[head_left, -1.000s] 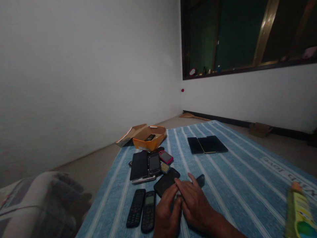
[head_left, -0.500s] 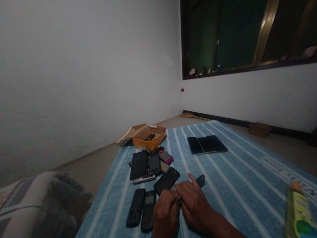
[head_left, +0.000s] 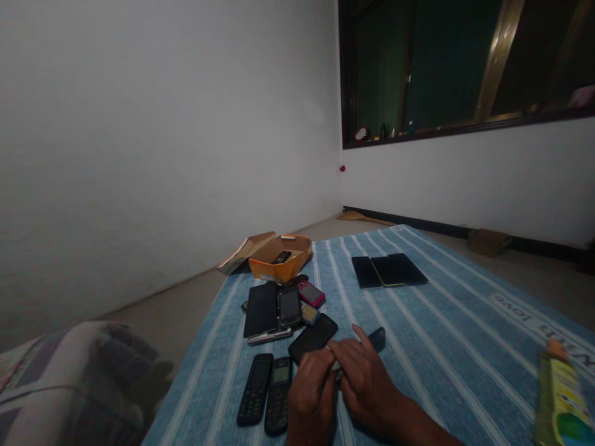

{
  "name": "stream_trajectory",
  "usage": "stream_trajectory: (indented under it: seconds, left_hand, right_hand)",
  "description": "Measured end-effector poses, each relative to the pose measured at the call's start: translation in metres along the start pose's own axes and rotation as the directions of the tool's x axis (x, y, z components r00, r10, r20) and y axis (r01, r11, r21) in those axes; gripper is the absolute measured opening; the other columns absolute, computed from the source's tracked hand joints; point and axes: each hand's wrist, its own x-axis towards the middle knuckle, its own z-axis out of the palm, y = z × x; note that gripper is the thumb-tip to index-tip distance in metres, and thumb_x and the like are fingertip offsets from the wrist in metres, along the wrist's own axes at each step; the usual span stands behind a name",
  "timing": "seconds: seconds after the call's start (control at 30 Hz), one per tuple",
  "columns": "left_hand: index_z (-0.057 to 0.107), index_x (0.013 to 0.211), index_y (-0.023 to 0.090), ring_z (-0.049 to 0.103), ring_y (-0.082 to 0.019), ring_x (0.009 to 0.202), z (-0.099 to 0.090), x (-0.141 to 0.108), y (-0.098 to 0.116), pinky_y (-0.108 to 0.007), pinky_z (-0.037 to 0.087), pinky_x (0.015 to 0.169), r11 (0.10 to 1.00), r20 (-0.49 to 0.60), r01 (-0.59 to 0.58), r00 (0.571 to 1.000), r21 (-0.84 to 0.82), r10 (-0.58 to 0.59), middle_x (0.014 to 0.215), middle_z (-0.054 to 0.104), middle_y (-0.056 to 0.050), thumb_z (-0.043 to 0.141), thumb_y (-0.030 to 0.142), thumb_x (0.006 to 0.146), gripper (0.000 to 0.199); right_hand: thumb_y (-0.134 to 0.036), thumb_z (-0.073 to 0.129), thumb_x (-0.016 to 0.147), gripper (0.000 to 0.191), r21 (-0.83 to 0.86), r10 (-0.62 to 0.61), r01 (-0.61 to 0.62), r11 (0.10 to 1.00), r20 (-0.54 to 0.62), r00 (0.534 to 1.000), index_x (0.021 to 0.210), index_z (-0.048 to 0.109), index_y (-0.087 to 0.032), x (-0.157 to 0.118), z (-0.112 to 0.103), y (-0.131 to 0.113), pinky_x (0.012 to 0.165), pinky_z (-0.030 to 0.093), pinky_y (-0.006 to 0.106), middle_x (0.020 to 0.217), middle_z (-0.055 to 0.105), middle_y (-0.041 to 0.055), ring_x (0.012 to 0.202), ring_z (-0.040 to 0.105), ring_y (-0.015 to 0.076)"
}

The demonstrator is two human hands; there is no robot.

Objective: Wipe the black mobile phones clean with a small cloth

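Note:
My left hand (head_left: 310,391) is closed, its fingers curled with the knuckles up, low in the middle of the head view. Against it rests my right hand (head_left: 365,378), closed too, with one finger raised. A small greyish edge (head_left: 335,367) shows between them; the rest of what they grip is hidden. Past the right fingers sticks out a dark, glossy, rounded end (head_left: 378,339), perhaps of a phone. A black smartphone (head_left: 312,339) lies just beyond the hands. Left of them are two keypad phones, one black (head_left: 255,390) and one with a grey screen (head_left: 279,396).
Farther back lies a pile of phones with a black one (head_left: 260,310) and a pink one (head_left: 311,293). An open orange box (head_left: 281,269) holds a phone. Several dark flat devices (head_left: 388,271) lie on the striped blue cloth (head_left: 446,371). A yellow-green bottle (head_left: 560,396) stands at right.
My hands have shifted slightly, the left fingers tilting up a little. More of the greyish edge shows between them. The other things lie as before.

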Motion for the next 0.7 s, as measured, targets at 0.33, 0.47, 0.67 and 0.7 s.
stream_trajectory:
  seconds: [0.33,0.47,0.67,0.7]
  left_hand:
    - [0.065,0.103,0.02,0.07,-0.019,0.085,-0.0001,0.0016,0.0018,-0.03,0.058,0.076,0.999,0.027,-0.042,0.999,-0.014,0.042,0.09,0.073,-0.007,0.047,0.009,0.09,0.025]
    - [0.063,0.087,0.02,0.066,-0.015,0.068,-0.0026,0.004,0.0034,-0.024,0.055,0.064,1.0,0.019,0.013,1.0,-0.014,-0.013,0.073,0.068,-0.002,0.048,0.008,0.089,0.019]
    - [0.061,0.082,0.02,0.064,-0.014,0.062,-0.0032,0.0047,0.0008,-0.022,0.052,0.058,0.999,-0.018,0.0,1.0,0.037,0.0,0.067,0.065,0.0,0.05,0.009,0.089,0.017]
    - [0.062,0.082,0.02,0.064,-0.014,0.062,-0.0028,0.0043,0.0,-0.022,0.052,0.058,0.999,-0.023,0.003,1.0,0.044,-0.002,0.067,0.064,0.0,0.051,0.01,0.089,0.016]
  right_hand:
    - [-0.006,0.043,0.075,0.06,-0.01,-0.015,0.015,1.0,-0.015,1.0,0.136,0.045,-0.009,-0.0007,0.0011,0.0007,0.113,0.025,0.058,0.103,0.067,0.0118,0.097,0.06,0.0239]
    - [-0.006,0.043,0.075,0.06,-0.009,-0.007,0.007,1.0,-0.006,1.0,0.134,0.046,-0.012,-0.0004,0.0014,0.0001,0.112,0.026,0.058,0.103,0.067,0.0106,0.096,0.059,0.024]
    - [-0.006,0.042,0.075,0.053,0.012,0.009,-0.009,1.0,0.022,1.0,0.127,0.052,-0.011,0.0005,-0.0008,-0.0008,0.113,0.024,0.057,0.102,0.066,0.0105,0.095,0.059,0.0232]
    - [-0.006,0.042,0.075,0.052,0.013,0.011,-0.012,1.0,0.023,1.0,0.126,0.053,-0.011,0.0006,-0.0011,-0.001,0.113,0.024,0.057,0.102,0.066,0.0105,0.096,0.059,0.0232]
